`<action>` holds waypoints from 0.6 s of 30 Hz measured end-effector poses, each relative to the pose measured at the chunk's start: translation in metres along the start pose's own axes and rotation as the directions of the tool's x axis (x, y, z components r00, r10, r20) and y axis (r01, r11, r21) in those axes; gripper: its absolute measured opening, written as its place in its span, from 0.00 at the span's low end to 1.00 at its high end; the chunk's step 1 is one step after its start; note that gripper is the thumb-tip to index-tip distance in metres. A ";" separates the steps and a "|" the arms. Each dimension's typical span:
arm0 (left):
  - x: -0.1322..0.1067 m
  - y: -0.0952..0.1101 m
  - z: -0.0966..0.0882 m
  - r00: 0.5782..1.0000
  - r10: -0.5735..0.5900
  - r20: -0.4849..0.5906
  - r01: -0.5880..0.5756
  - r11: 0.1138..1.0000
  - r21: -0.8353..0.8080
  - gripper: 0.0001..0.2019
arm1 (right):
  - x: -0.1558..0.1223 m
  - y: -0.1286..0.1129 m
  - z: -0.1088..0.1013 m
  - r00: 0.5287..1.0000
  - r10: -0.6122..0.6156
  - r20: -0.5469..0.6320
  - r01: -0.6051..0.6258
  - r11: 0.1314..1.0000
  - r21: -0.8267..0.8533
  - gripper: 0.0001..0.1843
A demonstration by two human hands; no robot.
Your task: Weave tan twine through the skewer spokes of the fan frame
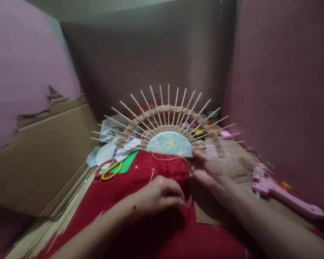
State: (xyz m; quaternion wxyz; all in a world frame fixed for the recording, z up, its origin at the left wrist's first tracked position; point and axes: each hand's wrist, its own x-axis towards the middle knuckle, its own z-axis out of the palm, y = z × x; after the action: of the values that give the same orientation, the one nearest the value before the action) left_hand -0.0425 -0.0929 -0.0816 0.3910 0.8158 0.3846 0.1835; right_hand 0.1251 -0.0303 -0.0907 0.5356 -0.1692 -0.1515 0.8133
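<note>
Right hand (205, 171): fingers pinch lower right corner of pale blue half-disc fan with woven twine arches and wooden skewer spokes (169, 144), held upright above red cloth (151, 233). Left hand (159, 196): fingers curled closed, resting on red cloth.

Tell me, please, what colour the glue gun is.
The glue gun is pink, seen best in the head view.

No readable text, label, brand, number or sign in view. Pale blue half-disc (169, 144) at centre of stick fan: blotchy print only, no letters made out. Pink glue gun (283, 196) on surface at right: too blurred to show any marking. Brown cardboard (43, 154) at left: plain face, nothing legible.
</note>
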 end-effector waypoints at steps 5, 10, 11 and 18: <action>-0.016 0.025 0.029 0.914 0.266 0.307 -0.250 0.964 -0.092 0.10 | 0.007 0.020 -0.014 0.999 0.032 -0.004 -0.033 0.998 -0.054 0.07; -0.016 0.021 0.024 0.905 0.279 0.321 -0.285 0.958 -0.030 0.08 | 0.010 0.025 -0.022 0.999 0.032 0.004 -0.031 0.992 -0.122 0.05; -0.016 0.019 0.021 0.926 0.236 0.293 -0.243 0.970 -0.013 0.08 | 0.010 0.025 -0.022 1.000 0.031 0.003 -0.031 0.991 -0.129 0.05; -0.017 0.015 0.013 0.973 0.052 0.224 -0.054 0.999 0.005 0.08 | 0.009 0.033 -0.028 0.992 0.109 -0.060 -0.117 0.980 -0.160 0.03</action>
State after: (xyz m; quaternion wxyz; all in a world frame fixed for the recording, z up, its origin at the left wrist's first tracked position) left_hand -0.0382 -0.1188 -0.0782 0.4225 0.8432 0.3173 0.0986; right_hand 0.1068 -0.0332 -0.1306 0.4766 -0.2416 -0.1941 0.8227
